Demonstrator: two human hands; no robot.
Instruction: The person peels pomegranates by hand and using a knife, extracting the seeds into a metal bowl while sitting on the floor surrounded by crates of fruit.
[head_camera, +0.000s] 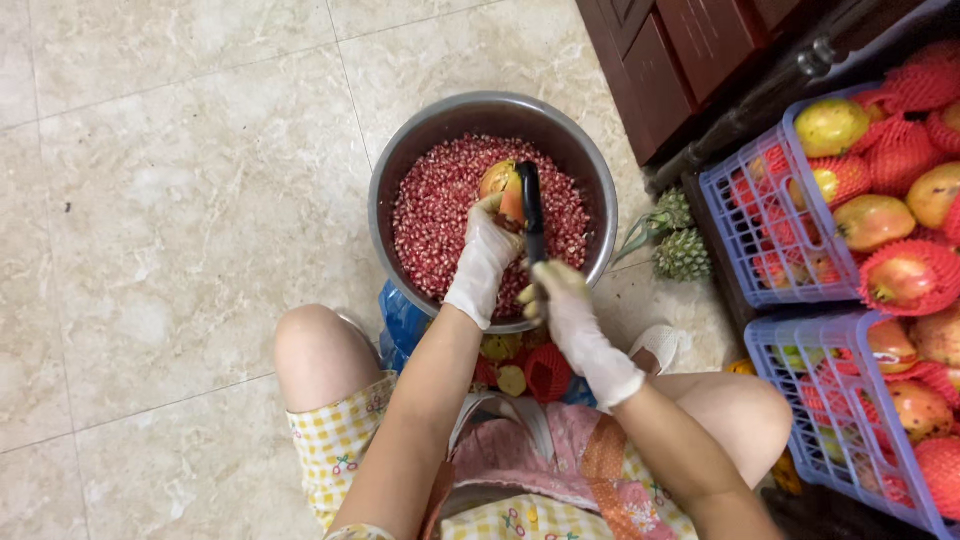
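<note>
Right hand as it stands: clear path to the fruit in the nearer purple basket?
Probably yes, but not free-handed. The right hand grips a black tool over the metal bowl. The purple basket sits open-topped on its right, nothing between.

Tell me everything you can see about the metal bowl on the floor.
The metal bowl is round, deep and grey, like steel, with a thin rim. It stands upright on the pale tiled floor, in front of the person's knees. Red pomegranate seeds fill its bottom. Above them the left hand holds a pomegranate piece, and the right hand holds a black tool.
</note>
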